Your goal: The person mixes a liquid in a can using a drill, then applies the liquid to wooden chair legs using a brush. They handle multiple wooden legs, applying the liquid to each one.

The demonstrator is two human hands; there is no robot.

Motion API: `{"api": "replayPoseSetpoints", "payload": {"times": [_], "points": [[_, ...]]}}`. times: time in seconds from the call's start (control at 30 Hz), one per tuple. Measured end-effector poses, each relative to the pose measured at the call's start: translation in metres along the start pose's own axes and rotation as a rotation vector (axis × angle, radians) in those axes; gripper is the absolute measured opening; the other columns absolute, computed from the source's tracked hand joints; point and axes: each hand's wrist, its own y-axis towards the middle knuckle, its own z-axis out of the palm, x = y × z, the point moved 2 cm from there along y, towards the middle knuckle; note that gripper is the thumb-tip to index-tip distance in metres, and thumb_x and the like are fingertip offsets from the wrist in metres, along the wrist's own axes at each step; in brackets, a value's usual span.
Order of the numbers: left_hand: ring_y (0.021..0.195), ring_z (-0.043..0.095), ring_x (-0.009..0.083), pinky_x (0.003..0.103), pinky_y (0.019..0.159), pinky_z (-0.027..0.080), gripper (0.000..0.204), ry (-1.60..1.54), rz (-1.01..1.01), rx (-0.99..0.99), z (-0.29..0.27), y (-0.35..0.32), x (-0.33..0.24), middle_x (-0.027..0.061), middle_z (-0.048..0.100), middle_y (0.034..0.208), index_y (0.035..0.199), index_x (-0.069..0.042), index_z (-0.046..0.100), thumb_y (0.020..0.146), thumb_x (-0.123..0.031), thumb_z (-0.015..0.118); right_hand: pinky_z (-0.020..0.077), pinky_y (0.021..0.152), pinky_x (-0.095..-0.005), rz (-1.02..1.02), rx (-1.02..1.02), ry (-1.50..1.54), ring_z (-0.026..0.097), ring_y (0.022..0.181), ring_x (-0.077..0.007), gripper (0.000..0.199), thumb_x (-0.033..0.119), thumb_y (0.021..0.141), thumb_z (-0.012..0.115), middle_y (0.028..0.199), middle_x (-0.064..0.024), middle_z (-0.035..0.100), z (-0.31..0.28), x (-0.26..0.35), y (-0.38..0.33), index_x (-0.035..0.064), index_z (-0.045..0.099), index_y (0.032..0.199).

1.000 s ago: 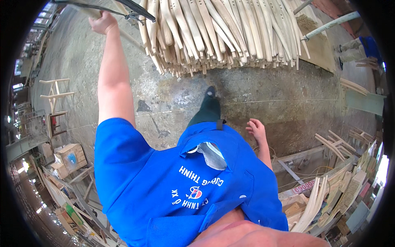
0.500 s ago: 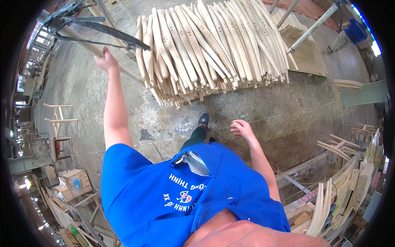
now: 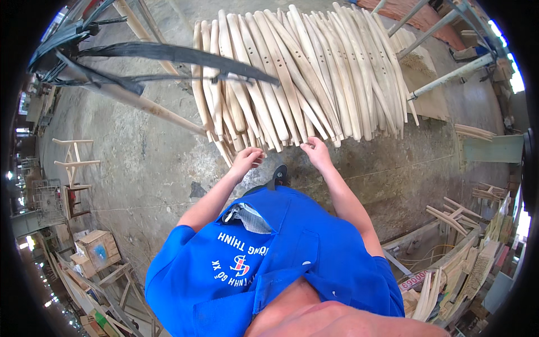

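Note:
A wide pile of pale, slightly curved wooden slats (image 3: 303,78), several with small drilled holes, lies in front of me. My left hand (image 3: 247,160) is just short of the pile's near ends at the left, its fingers loosely curled and apart, with nothing visible in them. At the near ends toward the middle, my right hand (image 3: 316,153) has its fingers bent and its fingertips against or very close to the slat tips. Whether they touch is hard to tell. No slat is lifted by either hand.
A slanting pole (image 3: 149,105) wrapped with black strips (image 3: 174,53) rises at the pile's left. More poles (image 3: 452,77) stand at its right. Wooden frames (image 3: 73,160) are at the far left, a wooden box (image 3: 98,251) lower left, and timber pieces (image 3: 429,295) lower right.
My left hand has let go of the pole and come down to the pile's near edge. My right hand has moved forward to the slat ends. The pile appears nearer.

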Motion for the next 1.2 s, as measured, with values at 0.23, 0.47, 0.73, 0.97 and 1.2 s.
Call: {"api": "replayPoseSetpoints", "payload": {"times": [0.23,0.47,0.73,0.97,1.2], "points": [[0.086,0.058,0.0159,0.031,0.073,0.049,0.028,-0.011,-0.042,-0.114,-0.008,0.016,-0.018,0.0033,0.056,0.101,0.112,-0.008,0.051,0.09,-0.026,0.053,0.0486,0.072,-0.0296,0.358,0.277,0.374,0.062,0.084,-0.0164,0.039,0.027,0.082,0.064,0.094,-0.0088,0.064,0.008,0.003,0.016,-0.0004,0.058,0.109],[0.077,0.057,0.0163,0.031,0.063,0.049,0.028,-0.396,-0.041,-0.164,0.009,0.049,-0.059,0.0033,0.054,0.089,0.106,-0.008,0.051,0.093,-0.033,0.051,0.0537,0.065,-0.0352,0.494,0.368,0.604,0.063,0.074,-0.0202,0.032,0.028,0.087,0.058,0.087,-0.0079,0.062,0.002,0.004,0.03,0.0023,0.056,0.105],[0.084,0.056,0.0144,0.036,0.071,0.051,0.014,-0.279,-0.046,0.049,0.014,0.051,-0.09,0.0042,0.057,0.09,0.095,-0.009,0.058,0.082,-0.013,0.061,0.0548,0.055,-0.0324,0.48,0.536,0.794,0.064,0.069,-0.0195,0.032,0.027,0.086,0.062,0.084,-0.0091,0.06,-0.016,0.06,0.056,0.0038,0.052,0.105],[0.102,0.047,0.0185,0.045,0.088,0.043,0.036,-0.278,-0.309,0.163,0.069,0.025,-0.035,0.0064,0.049,0.106,0.113,-0.011,0.046,0.083,-0.025,0.062,0.0466,0.046,-0.0255,0.555,0.898,1.229,0.053,0.056,-0.0107,0.025,0.016,0.088,0.058,0.08,-0.0068,0.059,0.0,0.061,0.067,0.0026,0.052,0.107],[0.133,0.023,0.0327,0.056,0.099,0.027,0.076,0.01,-0.283,0.06,0.077,0.016,-0.047,0.0162,0.027,0.142,0.139,-0.013,0.016,0.081,-0.04,0.056,0.0362,0.041,-0.0173,0.391,0.761,1.236,0.044,0.054,-0.0041,0.031,0.01,0.091,0.049,0.078,-0.0046,0.051,-0.074,0.115,0.002,-0.0024,0.046,0.119]]}}
